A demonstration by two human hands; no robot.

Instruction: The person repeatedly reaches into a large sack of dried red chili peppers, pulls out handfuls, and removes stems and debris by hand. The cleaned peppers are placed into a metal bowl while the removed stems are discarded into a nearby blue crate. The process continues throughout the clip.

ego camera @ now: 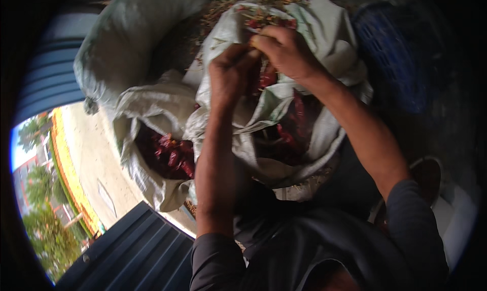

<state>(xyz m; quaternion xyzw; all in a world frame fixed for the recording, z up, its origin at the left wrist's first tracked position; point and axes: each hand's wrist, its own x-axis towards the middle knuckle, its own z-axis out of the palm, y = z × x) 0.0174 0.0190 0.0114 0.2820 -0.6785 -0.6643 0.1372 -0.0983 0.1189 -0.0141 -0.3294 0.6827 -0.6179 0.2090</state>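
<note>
My left hand (230,72) and my right hand (287,53) meet at the fingertips above an open white woven sack (220,34). Both have thumb and finger pinched together. Whatever sits between them is too small and blurred to make out. Just below my fingers, dried red chili peppers (268,77) show in the sack's opening. Nearer to me, a second woven sack (281,173) gapes open with dark red chilies (289,135) inside. To the left, another open sack (159,97) holds more dried chilies (173,157).
A full, tied pale sack (125,43) stands at upper left. Stems and plant scraps (220,13) lie behind the middle sack. At right is a blue plastic basket (392,55). A dark corrugated metal panel (133,253) stands at lower left, with sunlit pavement (91,157) beyond.
</note>
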